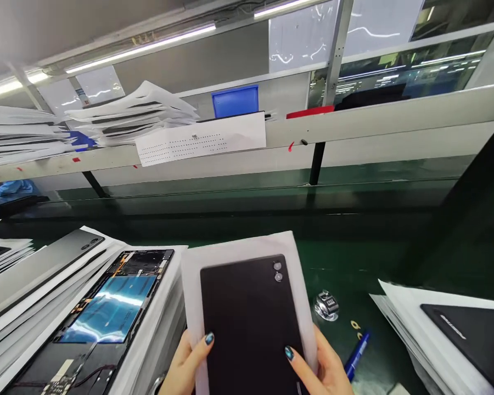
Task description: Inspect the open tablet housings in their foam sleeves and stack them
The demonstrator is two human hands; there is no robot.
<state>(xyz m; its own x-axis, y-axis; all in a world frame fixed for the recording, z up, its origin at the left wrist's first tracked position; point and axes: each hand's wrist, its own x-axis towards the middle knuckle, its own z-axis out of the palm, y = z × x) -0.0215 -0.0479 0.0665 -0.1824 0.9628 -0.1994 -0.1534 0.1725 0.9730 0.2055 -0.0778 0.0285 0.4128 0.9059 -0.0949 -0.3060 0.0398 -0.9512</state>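
Observation:
A black tablet (pixel 247 318), its rear side up with two round camera lenses at the top right corner, lies on a white padded sheet (pixel 239 251). My left hand (pixel 186 362) grips the left edge, thumb on top. On the right edge my right hand (pixel 323 367) does the same, its thumb lying on the black surface. Fingers underneath are hidden. I cannot tell whether this is a whole tablet or only its back cover. Left of my hands, an opened tablet (pixel 107 307) with a shiny blue battery and orange flex cables rests on a stack of white sheets.
Further left lies a grey tablet back (pixel 45 271) on more sheets. To the right are a clear round container (pixel 326 305), a blue marker (pixel 357 355), small yellow rings and a stack with a black panel (pixel 469 334). A shelf (pixel 288 134) above carries papers and a blue tray (pixel 235 102).

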